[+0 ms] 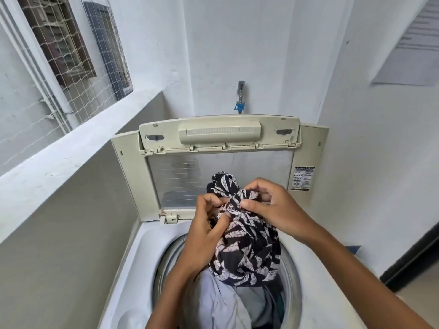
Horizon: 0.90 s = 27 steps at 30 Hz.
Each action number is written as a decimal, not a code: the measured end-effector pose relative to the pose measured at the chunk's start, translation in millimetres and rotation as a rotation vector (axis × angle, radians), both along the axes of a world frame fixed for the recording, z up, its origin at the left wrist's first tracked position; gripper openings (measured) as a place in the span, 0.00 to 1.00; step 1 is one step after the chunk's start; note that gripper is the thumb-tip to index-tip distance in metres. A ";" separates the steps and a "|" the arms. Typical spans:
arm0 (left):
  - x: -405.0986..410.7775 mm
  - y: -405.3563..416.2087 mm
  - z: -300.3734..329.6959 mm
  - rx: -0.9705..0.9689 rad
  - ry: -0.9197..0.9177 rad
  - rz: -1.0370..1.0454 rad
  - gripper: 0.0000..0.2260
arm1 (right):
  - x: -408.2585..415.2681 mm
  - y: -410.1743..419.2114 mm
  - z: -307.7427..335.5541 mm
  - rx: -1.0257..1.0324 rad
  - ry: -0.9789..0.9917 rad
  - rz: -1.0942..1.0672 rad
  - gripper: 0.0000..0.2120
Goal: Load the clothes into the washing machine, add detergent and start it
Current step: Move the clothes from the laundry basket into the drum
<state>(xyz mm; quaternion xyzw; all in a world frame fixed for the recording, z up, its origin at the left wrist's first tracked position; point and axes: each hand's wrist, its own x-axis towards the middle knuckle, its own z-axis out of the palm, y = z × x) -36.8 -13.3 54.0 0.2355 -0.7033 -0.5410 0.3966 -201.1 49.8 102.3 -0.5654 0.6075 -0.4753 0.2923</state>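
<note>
A top-loading washing machine [135, 252] stands below me with its folded lid [218, 143] raised against the wall. Over the open drum I hold a black-and-white patterned garment [249, 248], bunched and knotted at its top. My left hand [204, 224] pinches the bunched cloth from the left. From the right, my right hand [268, 205] grips the same knot. White and pale grey clothes [221, 302] lie in the drum beneath the hanging garment, with a bit of dark blue cloth [280, 305] at the right.
A tap with a blue fitting [240, 100] sticks out of the wall behind the lid. A white ledge [71, 148] under a netted window runs along the left. The right wall carries a paper sheet [413, 43] and a dark skirting [408, 257].
</note>
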 end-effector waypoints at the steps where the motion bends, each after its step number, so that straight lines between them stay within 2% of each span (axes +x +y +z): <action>1: 1.9 -1.6 1.2 0.009 -0.023 0.008 0.14 | 1.7 -1.8 1.0 -0.041 0.006 -0.020 0.09; 3: 5.9 -4.6 5.3 0.011 -0.109 -0.002 0.22 | 5.2 -3.5 8.0 -0.115 0.026 -0.037 0.11; 4: 7.6 -5.8 7.6 -0.003 -0.166 -0.022 0.22 | 6.6 -3.5 14.0 -0.153 0.030 -0.025 0.12; 7: 11.5 -4.0 12.8 -0.010 -0.295 -0.058 0.14 | 9.5 -2.6 31.9 -0.242 0.096 0.038 0.13; 10: 12.7 0.0 18.9 0.107 -0.180 -0.087 0.13 | 9.3 -0.3 45.4 -0.316 0.128 0.066 0.10; 12: 12.6 -2.0 21.9 0.163 -0.116 -0.076 0.17 | 6.7 1.3 54.5 -0.370 0.165 0.046 0.10; 16: 10.0 -9.4 22.9 0.167 -0.101 -0.026 0.27 | -5.6 2.8 79.5 -0.483 0.237 -0.038 0.12; 20: 10.7 -14.8 24.2 0.148 -0.197 -0.103 0.23 | -17.7 4.2 98.0 -0.581 0.155 -0.044 0.14; 23: 7.7 -15.5 16.2 0.084 -0.340 -0.124 0.24 | -19.6 5.1 101.0 -0.616 -0.017 -0.021 0.17; 27: 0.9 -5.6 5.5 0.213 -0.367 -0.136 0.28 | -15.6 7.7 106.3 -0.625 -0.139 0.026 0.18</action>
